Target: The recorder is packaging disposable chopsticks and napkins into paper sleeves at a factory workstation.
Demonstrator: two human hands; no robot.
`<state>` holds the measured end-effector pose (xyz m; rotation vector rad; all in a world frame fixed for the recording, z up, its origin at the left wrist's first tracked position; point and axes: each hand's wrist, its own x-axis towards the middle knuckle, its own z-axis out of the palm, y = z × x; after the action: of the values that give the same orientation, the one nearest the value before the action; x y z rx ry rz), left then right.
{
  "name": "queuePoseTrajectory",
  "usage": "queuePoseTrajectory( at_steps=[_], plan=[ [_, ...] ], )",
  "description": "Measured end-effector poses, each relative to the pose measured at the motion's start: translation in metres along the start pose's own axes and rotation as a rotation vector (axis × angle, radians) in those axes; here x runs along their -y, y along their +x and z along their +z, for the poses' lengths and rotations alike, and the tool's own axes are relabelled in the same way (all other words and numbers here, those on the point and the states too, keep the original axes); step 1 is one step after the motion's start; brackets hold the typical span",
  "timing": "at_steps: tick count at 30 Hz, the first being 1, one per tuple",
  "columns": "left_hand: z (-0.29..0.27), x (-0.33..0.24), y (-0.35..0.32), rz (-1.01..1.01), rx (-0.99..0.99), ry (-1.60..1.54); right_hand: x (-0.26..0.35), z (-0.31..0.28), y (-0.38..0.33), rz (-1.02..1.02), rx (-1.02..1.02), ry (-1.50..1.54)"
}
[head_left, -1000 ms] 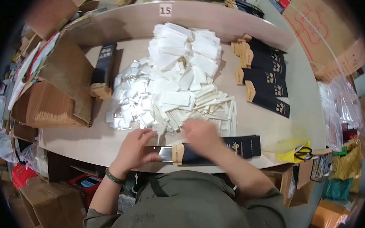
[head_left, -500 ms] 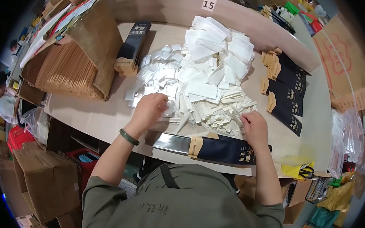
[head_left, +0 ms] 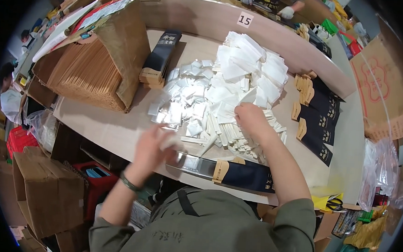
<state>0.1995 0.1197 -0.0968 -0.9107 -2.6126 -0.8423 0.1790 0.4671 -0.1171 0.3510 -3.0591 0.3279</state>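
Observation:
My left hand (head_left: 151, 147) is smeared by motion above the table's near edge. A small pale, clear-looking thing shows at its fingertips, too blurred to name. Beyond it lies a heap of small clear plastic packets (head_left: 185, 91). My right hand (head_left: 252, 120) reaches into the middle of the pile, fingers pinched together at the flat white packets (head_left: 240, 59); whatever they grip is hidden. Below that hand spreads a heap of narrow white paper slips (head_left: 231, 134). Dark blue and tan paper sleeves (head_left: 242, 174) lie on a shiny metal strip (head_left: 192, 164) near my body, partly under my right forearm.
An open carton (head_left: 123, 47) packed with brown sheets stands at the left. Beside it is a stack of dark sleeves (head_left: 162, 54); more dark sleeves (head_left: 319, 117) fan out at the right. Black-handled scissors (head_left: 334, 203) hang by the front right corner. Beyond the partition (head_left: 194, 17), another person's gloved hands work.
My left hand has come back toward me from the clear packets. My right hand has moved up and left from the slips to the flat white packets. The view has shifted slightly.

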Motion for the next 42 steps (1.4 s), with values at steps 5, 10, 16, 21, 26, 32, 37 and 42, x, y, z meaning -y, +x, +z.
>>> queuePoseTrajectory(
  at_steps=[5,10,16,21,26,32,37,42],
  plan=[
    [-0.108,0.098,0.091,-0.164,-0.424,0.301,0.009,-0.001,0.003,0.098,0.018,-0.042],
    [-0.133,0.163,0.124,-0.471,0.095,0.417,0.094,-0.035,-0.024,0.201,0.058,0.631],
    [-0.126,0.153,0.127,-0.366,0.085,0.538,0.151,0.022,-0.063,-0.076,0.248,0.255],
    [-0.130,0.146,0.101,-0.311,-0.330,0.385,0.151,0.024,-0.072,0.027,0.192,0.336],
    [-0.059,0.119,-0.045,-0.610,-0.485,-0.586,0.153,0.016,-0.083,-0.065,-0.167,0.325],
    [-0.041,0.063,-0.055,-0.540,0.360,-0.631,0.116,0.004,-0.131,-0.115,-0.105,0.351],
    [0.015,0.022,-0.038,-0.411,0.360,-0.575,0.122,0.017,-0.128,-0.156,-0.099,0.353],
    [0.058,-0.029,-0.032,-0.229,0.115,-0.409,0.128,0.014,-0.122,-0.110,-0.095,0.288]
  ],
)
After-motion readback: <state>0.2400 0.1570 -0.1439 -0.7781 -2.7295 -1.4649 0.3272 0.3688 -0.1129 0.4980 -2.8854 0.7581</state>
